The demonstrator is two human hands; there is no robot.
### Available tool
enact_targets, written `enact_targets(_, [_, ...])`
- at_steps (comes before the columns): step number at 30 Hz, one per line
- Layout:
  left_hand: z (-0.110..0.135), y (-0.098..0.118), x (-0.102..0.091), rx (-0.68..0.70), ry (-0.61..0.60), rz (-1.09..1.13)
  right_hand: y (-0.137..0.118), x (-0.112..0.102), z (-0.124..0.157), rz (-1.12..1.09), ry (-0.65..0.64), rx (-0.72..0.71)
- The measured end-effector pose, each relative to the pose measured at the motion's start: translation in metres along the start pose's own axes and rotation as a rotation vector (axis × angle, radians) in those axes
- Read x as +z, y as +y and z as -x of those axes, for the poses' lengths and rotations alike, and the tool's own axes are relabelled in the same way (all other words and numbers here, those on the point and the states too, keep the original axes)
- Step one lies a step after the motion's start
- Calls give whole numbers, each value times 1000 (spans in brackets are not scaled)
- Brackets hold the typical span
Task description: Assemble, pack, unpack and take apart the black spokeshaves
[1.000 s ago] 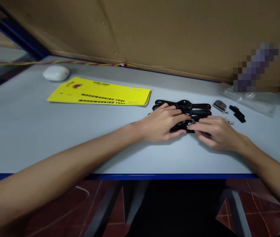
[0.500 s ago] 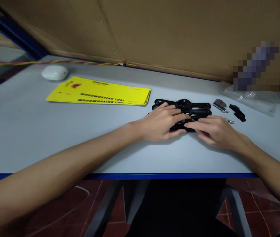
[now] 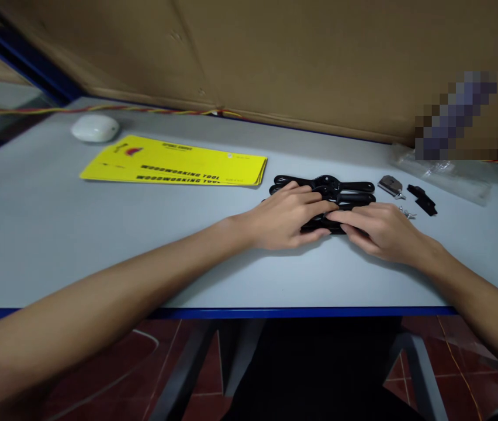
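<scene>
Several black spokeshave bodies [image 3: 356, 187] lie in a row, one behind another, with their handles pointing left and right. Across their left side rests my left hand [image 3: 290, 217], its thumb and fingers closed around the nearest spokeshave [image 3: 313, 225]. My right hand [image 3: 376, 228] comes in from the right, with curled fingers and its fingertips pressed on the middle of that same spokeshave. What lies under the fingertips is mostly hidden. Just right of this hand are small silver screws [image 3: 408, 214], metal blades [image 3: 390, 186] and black cap pieces [image 3: 422, 200].
A fanned stack of yellow cards [image 3: 179, 161] printed "WOODWORKING TOOL" lies to the left. Behind it sits a white computer mouse [image 3: 95, 128]. Clear plastic bags [image 3: 444, 175] lie at the back right. A cardboard wall [image 3: 275, 70] rises along the table's far edge.
The right fingertips have shifted slightly left over the middle of the nearest spokeshave, covering more of it. The left hand stays in place, and the view has moved a little.
</scene>
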State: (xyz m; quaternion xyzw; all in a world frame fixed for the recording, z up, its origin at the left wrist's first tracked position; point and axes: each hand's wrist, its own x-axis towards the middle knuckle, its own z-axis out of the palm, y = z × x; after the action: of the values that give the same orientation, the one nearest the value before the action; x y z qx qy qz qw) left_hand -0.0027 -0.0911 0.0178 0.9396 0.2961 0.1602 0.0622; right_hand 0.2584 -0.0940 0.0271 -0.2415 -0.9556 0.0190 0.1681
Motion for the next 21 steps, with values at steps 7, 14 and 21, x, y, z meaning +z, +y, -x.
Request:
enact_targets(7, [0,0,0,17,18,-6,-1,-2,-1,19,-3,-7])
enact_targets(14, [1,-1,1,15,28,-9,5,-5,-1,-36,-18,-51])
enact_targets(21, [0,-1,2,20,33,-7,7,-7,-1,-62,-47,-39])
